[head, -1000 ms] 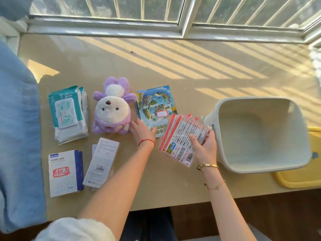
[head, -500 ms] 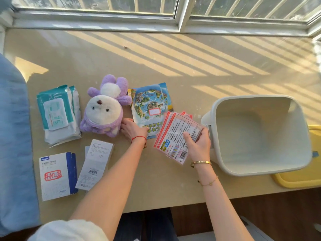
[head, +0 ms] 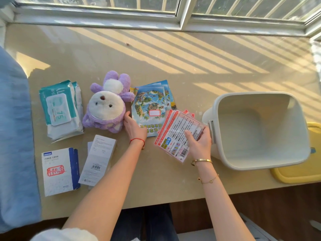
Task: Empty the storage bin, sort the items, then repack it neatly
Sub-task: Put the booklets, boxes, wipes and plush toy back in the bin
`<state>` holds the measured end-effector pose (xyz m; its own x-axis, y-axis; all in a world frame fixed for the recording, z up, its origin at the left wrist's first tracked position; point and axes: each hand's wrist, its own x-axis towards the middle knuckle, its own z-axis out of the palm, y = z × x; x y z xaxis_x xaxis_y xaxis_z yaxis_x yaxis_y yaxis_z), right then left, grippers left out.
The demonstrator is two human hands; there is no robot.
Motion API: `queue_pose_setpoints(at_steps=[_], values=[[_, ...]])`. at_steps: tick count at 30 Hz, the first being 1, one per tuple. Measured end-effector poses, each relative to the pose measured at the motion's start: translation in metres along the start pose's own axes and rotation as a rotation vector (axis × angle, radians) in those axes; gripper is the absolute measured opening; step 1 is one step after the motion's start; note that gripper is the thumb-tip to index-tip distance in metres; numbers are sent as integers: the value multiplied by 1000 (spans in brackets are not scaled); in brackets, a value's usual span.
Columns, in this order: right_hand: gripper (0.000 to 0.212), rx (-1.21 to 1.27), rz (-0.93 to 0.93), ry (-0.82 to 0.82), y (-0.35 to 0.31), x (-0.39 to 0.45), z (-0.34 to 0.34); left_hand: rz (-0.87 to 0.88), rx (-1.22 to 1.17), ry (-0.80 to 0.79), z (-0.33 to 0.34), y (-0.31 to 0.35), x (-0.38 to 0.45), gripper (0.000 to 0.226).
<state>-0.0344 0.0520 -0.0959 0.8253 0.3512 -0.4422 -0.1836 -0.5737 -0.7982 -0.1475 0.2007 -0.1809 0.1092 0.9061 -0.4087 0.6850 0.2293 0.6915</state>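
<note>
The tabletop [head: 173,66] carries everything, spread flat so each kind can be seen apart. At about 3 o'clock the storage bin [head: 260,164] stands empty, mouth up, likely kept close for repacking; a yellow lid [head: 295,176] pokes out from beneath its near corner. At 9 o'clock lie the wipes packs [head: 60,108], stacked as a pair, and toward 8 o'clock the white boxes [head: 59,173] and slim grey boxes [head: 97,160] sit grouped by type. The plush toy [head: 106,106] rests on its back near 10 o'clock. Near the centre lie the picture booklets [head: 151,103], fanned. The left hand [head: 134,128] lies loosely open between toy and booklets, touching both, seemingly squaring them. The right hand [head: 199,141] grips the fanned red-edged packets [head: 175,129] just beside the bin, probably to gather them into one pile.
</note>
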Motion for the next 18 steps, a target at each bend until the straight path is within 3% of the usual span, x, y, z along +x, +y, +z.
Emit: queue_pose_setpoints(at_steps=[10,15,18], values=[[35,23,8,21,4,-12,0,-134,-141,-126,-8,10,-3,81],[34,48,8,37,6,-17,0,-110,-109,-139,-3,7,-4,72],[34,46,14,45,6,-17,1,-104,-111,-71,5,9,-2,61]])
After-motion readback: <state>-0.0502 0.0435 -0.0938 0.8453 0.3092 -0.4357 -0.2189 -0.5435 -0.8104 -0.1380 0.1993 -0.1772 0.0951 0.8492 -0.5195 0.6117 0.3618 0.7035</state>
